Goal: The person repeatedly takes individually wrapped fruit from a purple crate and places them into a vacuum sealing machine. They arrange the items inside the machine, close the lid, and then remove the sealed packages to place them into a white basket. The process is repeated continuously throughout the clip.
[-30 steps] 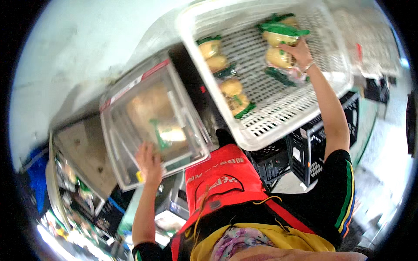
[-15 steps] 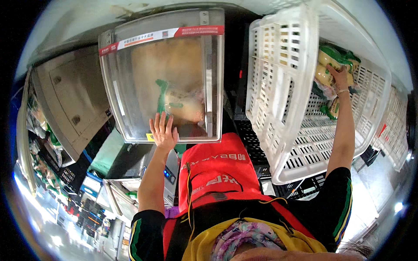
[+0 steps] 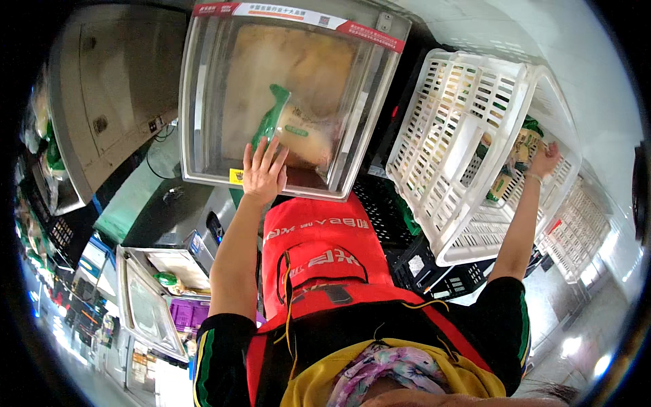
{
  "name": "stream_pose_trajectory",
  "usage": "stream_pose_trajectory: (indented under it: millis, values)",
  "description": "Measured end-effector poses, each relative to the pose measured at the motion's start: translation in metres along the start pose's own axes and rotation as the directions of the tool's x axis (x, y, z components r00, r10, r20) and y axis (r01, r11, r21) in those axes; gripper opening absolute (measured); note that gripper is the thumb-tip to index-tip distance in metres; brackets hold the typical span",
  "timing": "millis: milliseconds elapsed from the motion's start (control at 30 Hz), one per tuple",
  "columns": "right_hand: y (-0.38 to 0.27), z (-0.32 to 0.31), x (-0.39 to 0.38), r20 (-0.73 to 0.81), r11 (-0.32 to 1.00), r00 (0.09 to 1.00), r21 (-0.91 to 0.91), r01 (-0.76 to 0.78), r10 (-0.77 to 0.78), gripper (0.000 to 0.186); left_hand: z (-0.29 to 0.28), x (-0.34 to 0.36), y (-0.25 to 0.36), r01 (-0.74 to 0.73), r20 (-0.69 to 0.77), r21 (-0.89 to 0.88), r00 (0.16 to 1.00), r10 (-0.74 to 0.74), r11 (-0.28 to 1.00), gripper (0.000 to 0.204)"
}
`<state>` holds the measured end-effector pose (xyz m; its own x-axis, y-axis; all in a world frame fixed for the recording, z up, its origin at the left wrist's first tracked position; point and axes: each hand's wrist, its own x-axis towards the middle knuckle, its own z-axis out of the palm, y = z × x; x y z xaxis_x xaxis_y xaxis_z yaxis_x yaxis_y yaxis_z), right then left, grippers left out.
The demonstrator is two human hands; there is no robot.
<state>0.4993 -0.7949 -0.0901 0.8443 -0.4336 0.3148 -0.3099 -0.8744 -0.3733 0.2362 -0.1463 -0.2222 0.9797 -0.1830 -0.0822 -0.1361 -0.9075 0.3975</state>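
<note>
Against clear lid [image 3: 288, 61]: left hand [image 3: 264, 174] (right hand [image 3: 543, 161] in crate [image 3: 517, 108]).

crate [image 3: 495, 152] right of machine [image 3: 369, 112] (bags [image 3: 305, 134] in both)

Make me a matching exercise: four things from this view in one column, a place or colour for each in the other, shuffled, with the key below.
Column one
1. Left hand
2. Right hand
3. Apron
4. Shirt sleeves

Column two
A. Red with pale lettering
B. Resting on the clear lid
C. Mainly black, with coloured stripes
D. Reaching into the tilted white basket

Pairs: 1-B, 2-D, 3-A, 4-C
</note>
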Motion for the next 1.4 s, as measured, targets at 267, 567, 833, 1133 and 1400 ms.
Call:
stream_pose_trajectory:
  millis: [267,567,833,1133,1400]
  values:
    - [-0.325,-0.066,-0.282,0.519,0.891,0.754,0.412,0.192,-0.403,0.020,0.005,-0.002,-0.001,-0.005,-0.044,-0.027,0.999,0.004,1.000,0.042]
    - [-0.340,0.076,-0.480,0.900,0.418,-0.273,0.404,0.814,-0.338,0.044,0.017,-0.021,-0.013,-0.037,-0.062,-0.199,0.998,0.025,0.979,0.053]
    - [-0.370,0.102,-0.480,0.881,0.752,-0.450,0.197,0.629,0.145,0.043,0.033,-0.027,-0.020,-0.137,-0.496,-0.356,0.866,-0.062,0.924,0.032]
    - [-0.346,0.112,-0.482,0.940,0.759,-0.285,0.047,0.649,0.186,0.044,-0.001,-0.318,-0.052,0.246,-0.575,-0.609,0.517,-0.634,0.754,0.034]
    - [-0.359,0.108,-0.491,0.944,0.710,-0.265,0.048,0.702,0.197,0.046,0.045,-0.714,-0.098,0.673,-0.344,-0.468,-0.735,-0.584,-0.573,0.056]
